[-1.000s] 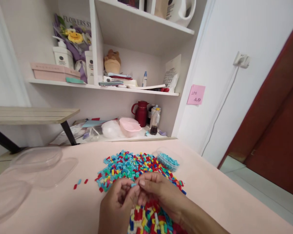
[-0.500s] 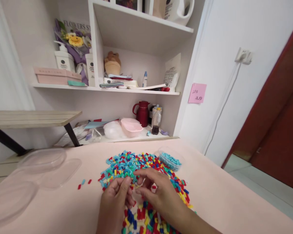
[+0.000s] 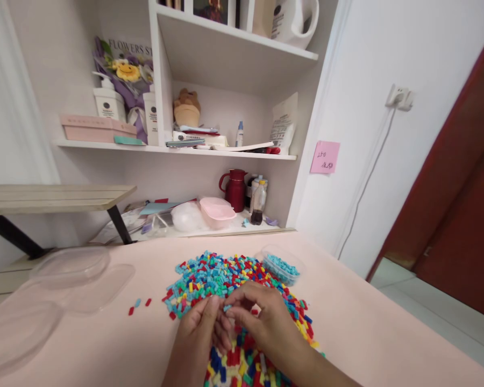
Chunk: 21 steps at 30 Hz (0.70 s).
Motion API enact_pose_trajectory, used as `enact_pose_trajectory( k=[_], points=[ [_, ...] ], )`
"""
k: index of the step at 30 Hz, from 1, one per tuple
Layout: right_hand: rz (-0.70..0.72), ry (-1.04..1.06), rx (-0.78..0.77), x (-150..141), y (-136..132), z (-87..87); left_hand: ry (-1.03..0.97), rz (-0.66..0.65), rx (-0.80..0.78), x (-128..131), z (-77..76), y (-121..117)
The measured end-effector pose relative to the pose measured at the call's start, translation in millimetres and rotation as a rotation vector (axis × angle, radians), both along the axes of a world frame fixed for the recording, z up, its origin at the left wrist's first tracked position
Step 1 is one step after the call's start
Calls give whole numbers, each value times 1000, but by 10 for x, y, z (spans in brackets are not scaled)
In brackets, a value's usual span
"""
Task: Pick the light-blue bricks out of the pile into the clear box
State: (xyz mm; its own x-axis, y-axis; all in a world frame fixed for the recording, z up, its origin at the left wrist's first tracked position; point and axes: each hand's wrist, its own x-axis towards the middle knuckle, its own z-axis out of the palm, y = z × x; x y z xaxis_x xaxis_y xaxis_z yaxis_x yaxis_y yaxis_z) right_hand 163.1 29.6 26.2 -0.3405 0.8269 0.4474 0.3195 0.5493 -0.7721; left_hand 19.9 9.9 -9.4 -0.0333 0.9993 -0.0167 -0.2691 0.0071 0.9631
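Half a second earlier the thumb and forefinger of the right hand (image 3: 262, 317) had stood apart; now they had drawn together around a small light-blue piece (image 3: 227, 308). That put the piece in clear view again, pinched just beside the fingertips of the left hand (image 3: 197, 330), so the handling seemed to be at a close, two-handed stage. The left thumb lay along its forefinger, hiding the gap — whether anything was gripped there could not be told.

Both hands hung over the near part of a loose, multicoloured pile (image 3: 213, 277), which spread across the middle of the desk (image 3: 367, 333) towards its near edge. The pieces looked like hard plastic, short and blocky, in red, blue, green, yellow and light blue. Near the far edge, to the right, a thin-walled clear tub (image 3: 282, 249) held light-blue pieces only. Towards the left edge lay smooth, see-through containers (image 3: 70, 263) with rounded corners — glossy against the matte, pale pink surface — and between them and the pile sat three stray pieces (image 3: 148, 302), two red and one light blue.
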Motion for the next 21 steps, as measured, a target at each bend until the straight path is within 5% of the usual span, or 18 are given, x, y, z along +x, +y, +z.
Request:
enact_pose_trajectory(
  k=[9, 21],
  points=[
    [-1, -63, 27, -17, -7, -3, 77, 64, -76, -35, 103, -32],
    [14, -62, 30, -8, 23, -24, 131, -4, -23, -22, -18, 18]
  ],
)
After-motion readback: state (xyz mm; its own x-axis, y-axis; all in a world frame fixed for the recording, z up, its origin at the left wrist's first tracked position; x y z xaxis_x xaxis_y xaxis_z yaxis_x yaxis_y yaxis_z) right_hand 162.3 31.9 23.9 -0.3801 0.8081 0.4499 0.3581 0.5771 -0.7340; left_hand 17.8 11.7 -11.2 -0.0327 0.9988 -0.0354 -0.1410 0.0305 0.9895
